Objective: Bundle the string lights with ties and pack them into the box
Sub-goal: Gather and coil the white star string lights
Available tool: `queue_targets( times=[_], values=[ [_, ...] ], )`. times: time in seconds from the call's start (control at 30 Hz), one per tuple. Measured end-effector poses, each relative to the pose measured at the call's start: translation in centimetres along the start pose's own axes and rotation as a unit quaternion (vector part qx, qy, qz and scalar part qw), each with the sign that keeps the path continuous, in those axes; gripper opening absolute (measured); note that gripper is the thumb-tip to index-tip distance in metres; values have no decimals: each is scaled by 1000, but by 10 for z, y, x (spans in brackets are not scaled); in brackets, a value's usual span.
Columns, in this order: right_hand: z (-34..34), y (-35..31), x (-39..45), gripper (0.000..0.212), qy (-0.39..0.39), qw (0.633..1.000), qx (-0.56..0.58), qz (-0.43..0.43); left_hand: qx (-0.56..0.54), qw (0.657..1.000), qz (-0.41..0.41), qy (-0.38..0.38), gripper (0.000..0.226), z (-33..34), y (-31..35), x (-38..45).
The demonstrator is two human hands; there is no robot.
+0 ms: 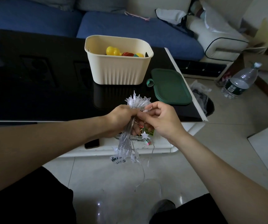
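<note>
- Left hand (122, 120) grips the bunched string lights (135, 102) above the table's near edge.
- Right hand (160, 120) pinches a white tie (147, 110) at the bundle.
- Cream box (118, 68) stands open behind, on the table (33, 94).

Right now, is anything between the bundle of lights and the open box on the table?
Nothing visible blocks it. The string lights, gripped by the left hand and pinched by the right hand, sit just in front of the cream box. Its green lid lies off beside it; toys already occupy the bottom.
</note>
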State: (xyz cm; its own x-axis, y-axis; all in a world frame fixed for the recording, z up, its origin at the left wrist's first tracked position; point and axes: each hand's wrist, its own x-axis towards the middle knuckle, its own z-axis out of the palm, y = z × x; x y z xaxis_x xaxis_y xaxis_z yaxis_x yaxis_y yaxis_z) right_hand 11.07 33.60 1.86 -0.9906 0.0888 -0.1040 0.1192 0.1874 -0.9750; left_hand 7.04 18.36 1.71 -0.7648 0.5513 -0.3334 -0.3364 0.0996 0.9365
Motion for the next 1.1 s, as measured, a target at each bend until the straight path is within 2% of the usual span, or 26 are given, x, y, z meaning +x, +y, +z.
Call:
queue_targets(
  times=[0.17, 0.33, 0.43, 0.5, 0.67, 0.8, 0.97, 1.03, 1.1],
  values=[
    [-2, 1, 3, 13, 3, 999, -25, -22, -7, 1000, -5, 8, 41, -2, 0, 2],
    [1, 4, 5, 17, 91, 991, -66, -70, -22, 998, -47, -18, 24, -3, 1, 5],
    [4, 4, 5, 28, 132, 986, -52, -87, -17, 998, -52, -34, 27, -3, 2, 4],
    [6, 5, 5, 25, 148, 981, -60, -108, -26, 998, -46, -36, 29, -4, 2, 3],
    [8, 5, 3, 7, 127, 977, -84, -152, -14, 999, -37, -38, 33, -8, 2, 1],
    [15, 2, 1, 24, 98, 976, -124, -149, 3, 999, 5, -39, 42, -8, 0, -1],
    [20, -4, -4, 51, 2, 977, -167, -129, -29, 998, 29, 53, 41, -6, 0, 3],
    [21, -4, -6, 50, 0, 977, -171, -125, -52, 993, 46, 97, 39, -8, 2, 6],
    [20, -4, -5, 37, 25, 980, -162, -109, -69, 985, 67, 143, 37, -13, 6, 8]
  ],
)
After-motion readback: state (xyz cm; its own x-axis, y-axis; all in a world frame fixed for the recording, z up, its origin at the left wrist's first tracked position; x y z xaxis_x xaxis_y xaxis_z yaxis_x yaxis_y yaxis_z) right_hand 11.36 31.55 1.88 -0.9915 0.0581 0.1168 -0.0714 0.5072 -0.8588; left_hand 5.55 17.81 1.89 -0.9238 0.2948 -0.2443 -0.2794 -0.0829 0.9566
